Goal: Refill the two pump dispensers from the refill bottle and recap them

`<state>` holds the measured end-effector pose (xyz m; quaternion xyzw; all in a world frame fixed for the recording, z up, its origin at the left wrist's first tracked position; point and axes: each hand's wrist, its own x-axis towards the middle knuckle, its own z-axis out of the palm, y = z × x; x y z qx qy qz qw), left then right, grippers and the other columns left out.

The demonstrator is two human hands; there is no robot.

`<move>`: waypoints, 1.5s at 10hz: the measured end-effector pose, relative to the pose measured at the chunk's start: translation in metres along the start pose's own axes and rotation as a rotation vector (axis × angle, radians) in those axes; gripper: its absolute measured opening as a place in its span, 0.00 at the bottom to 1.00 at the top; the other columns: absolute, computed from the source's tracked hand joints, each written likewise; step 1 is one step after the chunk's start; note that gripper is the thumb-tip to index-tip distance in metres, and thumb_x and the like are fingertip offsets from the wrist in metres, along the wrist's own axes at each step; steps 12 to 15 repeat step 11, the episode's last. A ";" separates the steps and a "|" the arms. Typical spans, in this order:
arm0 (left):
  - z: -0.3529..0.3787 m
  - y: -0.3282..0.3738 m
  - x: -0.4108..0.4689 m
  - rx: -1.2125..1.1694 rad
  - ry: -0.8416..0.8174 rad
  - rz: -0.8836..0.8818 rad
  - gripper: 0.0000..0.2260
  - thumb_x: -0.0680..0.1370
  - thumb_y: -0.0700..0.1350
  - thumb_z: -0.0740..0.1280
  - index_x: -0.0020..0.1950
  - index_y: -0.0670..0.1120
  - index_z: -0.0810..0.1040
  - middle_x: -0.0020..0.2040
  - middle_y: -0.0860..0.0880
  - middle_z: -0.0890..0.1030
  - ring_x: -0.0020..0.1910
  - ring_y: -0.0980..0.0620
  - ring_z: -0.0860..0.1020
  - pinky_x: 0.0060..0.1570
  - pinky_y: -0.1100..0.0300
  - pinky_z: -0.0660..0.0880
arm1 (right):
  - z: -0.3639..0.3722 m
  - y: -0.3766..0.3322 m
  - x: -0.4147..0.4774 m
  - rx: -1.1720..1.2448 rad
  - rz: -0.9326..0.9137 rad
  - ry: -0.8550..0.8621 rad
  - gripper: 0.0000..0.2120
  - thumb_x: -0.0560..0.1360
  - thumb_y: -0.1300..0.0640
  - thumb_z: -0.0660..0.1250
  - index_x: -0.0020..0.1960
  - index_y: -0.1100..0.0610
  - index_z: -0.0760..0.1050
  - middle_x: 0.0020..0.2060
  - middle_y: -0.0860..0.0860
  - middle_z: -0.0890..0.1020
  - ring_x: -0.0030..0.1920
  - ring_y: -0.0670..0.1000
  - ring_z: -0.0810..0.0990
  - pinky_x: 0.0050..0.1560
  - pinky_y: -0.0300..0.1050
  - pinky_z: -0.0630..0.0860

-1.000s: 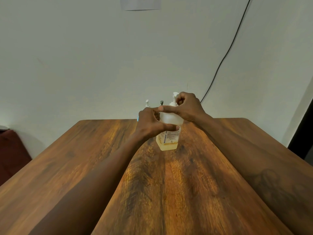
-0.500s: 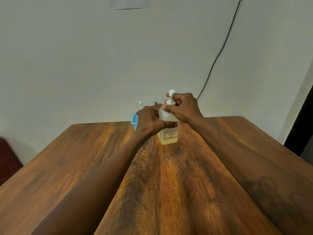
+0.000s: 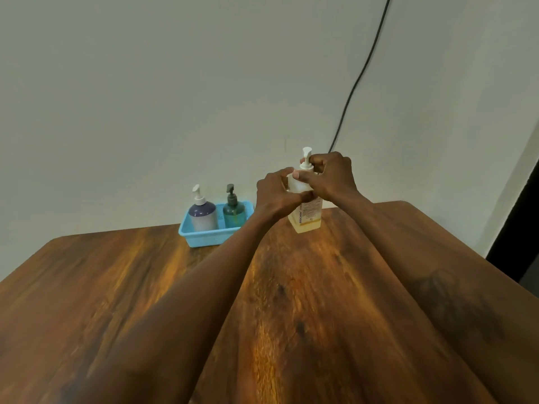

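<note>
A clear refill bottle (image 3: 307, 217) with yellow liquid and a white pump top stands upright on the wooden table (image 3: 306, 301) near its far edge. My left hand (image 3: 277, 193) wraps the bottle's upper body from the left. My right hand (image 3: 331, 177) is closed around the neck and collar under the white pump head. Two pump dispensers stand in a blue basket (image 3: 204, 239) to the left: a purple and white one (image 3: 202, 215) with a white pump, and a dark green one (image 3: 233, 212) with a dark pump. Both have their pumps on.
The basket sits against the white wall at the table's far edge. A black cable (image 3: 358, 80) runs down the wall behind the bottle. A dark doorway or panel (image 3: 516, 237) is at the right, past the table's right edge.
My view has swung right and closer, bringing the blue basket and both dispensers into sight. Both hands stay on the refill bottle, the right hand's fingers shifting around the pump collar.
</note>
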<state>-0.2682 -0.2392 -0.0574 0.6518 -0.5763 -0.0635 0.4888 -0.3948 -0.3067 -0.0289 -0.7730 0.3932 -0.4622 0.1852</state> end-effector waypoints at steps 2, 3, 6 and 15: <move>0.048 -0.030 0.065 -0.030 -0.115 -0.094 0.20 0.70 0.53 0.79 0.60 0.51 0.83 0.57 0.52 0.85 0.51 0.57 0.80 0.48 0.67 0.76 | 0.025 0.061 0.048 0.001 0.075 0.007 0.19 0.71 0.48 0.79 0.57 0.57 0.85 0.52 0.53 0.87 0.45 0.48 0.81 0.49 0.45 0.81; 0.074 -0.038 0.089 -0.029 -0.193 -0.151 0.22 0.71 0.50 0.79 0.64 0.50 0.81 0.60 0.50 0.83 0.55 0.52 0.81 0.48 0.68 0.72 | 0.032 0.092 0.066 0.010 0.143 0.005 0.16 0.70 0.49 0.80 0.54 0.55 0.86 0.49 0.52 0.87 0.43 0.48 0.82 0.43 0.37 0.76; 0.111 -0.054 0.126 0.012 -0.280 -0.184 0.24 0.71 0.50 0.78 0.67 0.49 0.80 0.61 0.47 0.83 0.59 0.48 0.81 0.56 0.60 0.75 | 0.039 0.127 0.098 0.030 0.247 -0.064 0.12 0.70 0.52 0.80 0.52 0.54 0.86 0.48 0.50 0.87 0.44 0.48 0.82 0.47 0.43 0.80; 0.088 -0.036 0.143 0.023 -0.338 -0.346 0.32 0.72 0.54 0.78 0.73 0.48 0.73 0.70 0.47 0.77 0.66 0.46 0.77 0.65 0.57 0.72 | 0.021 0.122 0.125 -0.028 0.380 -0.239 0.33 0.66 0.42 0.82 0.65 0.55 0.79 0.62 0.52 0.82 0.61 0.55 0.80 0.58 0.46 0.79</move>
